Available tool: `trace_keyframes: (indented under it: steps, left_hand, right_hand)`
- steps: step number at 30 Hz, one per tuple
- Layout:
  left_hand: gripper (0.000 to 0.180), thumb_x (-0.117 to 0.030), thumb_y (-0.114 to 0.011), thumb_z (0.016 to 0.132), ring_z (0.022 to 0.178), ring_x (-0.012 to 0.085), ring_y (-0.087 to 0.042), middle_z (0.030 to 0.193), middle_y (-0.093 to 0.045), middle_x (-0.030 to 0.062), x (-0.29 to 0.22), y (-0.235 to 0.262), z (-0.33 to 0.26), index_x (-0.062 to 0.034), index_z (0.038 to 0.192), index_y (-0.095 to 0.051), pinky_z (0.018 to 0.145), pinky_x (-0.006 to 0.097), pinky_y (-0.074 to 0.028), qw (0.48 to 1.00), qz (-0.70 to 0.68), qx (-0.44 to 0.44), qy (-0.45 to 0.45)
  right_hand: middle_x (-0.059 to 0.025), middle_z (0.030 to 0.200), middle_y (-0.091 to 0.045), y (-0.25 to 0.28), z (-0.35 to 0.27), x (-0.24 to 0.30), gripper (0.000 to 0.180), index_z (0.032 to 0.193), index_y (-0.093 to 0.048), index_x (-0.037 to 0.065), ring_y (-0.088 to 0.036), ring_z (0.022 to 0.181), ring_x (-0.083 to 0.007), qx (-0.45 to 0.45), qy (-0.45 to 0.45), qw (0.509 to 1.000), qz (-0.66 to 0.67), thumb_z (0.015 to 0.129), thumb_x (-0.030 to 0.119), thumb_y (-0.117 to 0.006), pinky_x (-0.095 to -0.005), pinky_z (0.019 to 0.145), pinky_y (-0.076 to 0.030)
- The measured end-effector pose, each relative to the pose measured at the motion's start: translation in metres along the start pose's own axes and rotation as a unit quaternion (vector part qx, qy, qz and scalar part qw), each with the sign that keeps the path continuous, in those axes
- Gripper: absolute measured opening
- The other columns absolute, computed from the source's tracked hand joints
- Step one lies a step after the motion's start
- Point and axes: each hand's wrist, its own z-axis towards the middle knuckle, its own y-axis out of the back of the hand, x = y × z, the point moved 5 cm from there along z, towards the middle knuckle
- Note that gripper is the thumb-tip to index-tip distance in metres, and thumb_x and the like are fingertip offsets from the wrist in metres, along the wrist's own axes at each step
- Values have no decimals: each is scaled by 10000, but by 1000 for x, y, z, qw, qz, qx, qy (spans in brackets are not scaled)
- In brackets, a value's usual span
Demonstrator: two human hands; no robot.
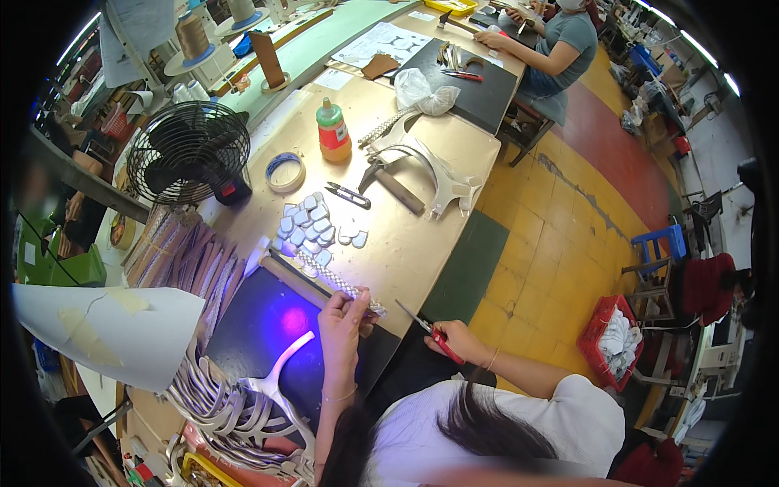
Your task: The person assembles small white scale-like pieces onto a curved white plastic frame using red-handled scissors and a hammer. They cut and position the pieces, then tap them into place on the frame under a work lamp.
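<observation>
Near the front edge of the table, my left hand pinches the end of a pale woven strap. The strap runs up and left along a bar-like tool at the edge of a black mat. To its right, my right hand is closed around red-handled scissors. Their blades point up and left toward the strap end, apart from it. Just beyond the strap lies a cluster of small pale rounded pieces. A purple-blue light glows on the mat left of my left hand.
Farther up the table are thread snips, a hammer, a tape roll, a bottle and pale strap parts. A fan stands left; curved pale parts pile lower left. A co-worker sits at the far end.
</observation>
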Motion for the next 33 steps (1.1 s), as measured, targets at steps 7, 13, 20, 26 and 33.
trace_keyframes:
  steps: [7,13,20,26,33]
  left_hand:
    - [219,-211,-697,923,650,96,-641,820,-680,39,-1,-2,-1,-18,1020,-660,569,214,-499,1000,2,-8,1]
    - [188,-210,-702,922,584,71,-617,735,-669,11,0,-5,-1,-42,999,-670,495,172,-410,1000,-11,-12,-8]
    - [179,-204,-703,921,579,71,-617,737,-677,14,2,-4,-2,-45,997,-669,492,173,-402,1000,-11,-10,-6]
    - [180,-205,-700,923,579,68,-618,739,-684,15,3,-4,-1,-45,997,-667,484,169,-376,1000,-15,-11,-2]
    - [179,-208,-702,921,580,65,-623,739,-684,14,4,-4,-2,-51,999,-663,481,166,-365,1000,-15,-13,-1]
  right_hand:
    - [-196,600,-548,3,-2,4,325,725,-600,13,-559,527,-320,-19,25,999,10,867,287,-702,-385,544,-458]
    - [-200,608,-561,4,-1,5,314,745,-615,10,-583,550,-342,-16,19,1000,14,869,284,-702,-385,553,-469]
    - [-191,651,-621,2,0,2,355,772,-648,29,-639,635,-370,-4,7,1000,0,849,375,-668,-432,620,-497]
    - [-183,652,-625,2,1,1,355,765,-643,34,-641,639,-370,7,2,1000,0,850,378,-667,-434,622,-500]
    - [-183,652,-626,1,1,0,361,754,-640,36,-643,646,-375,-2,6,1000,-5,849,383,-665,-440,633,-506]
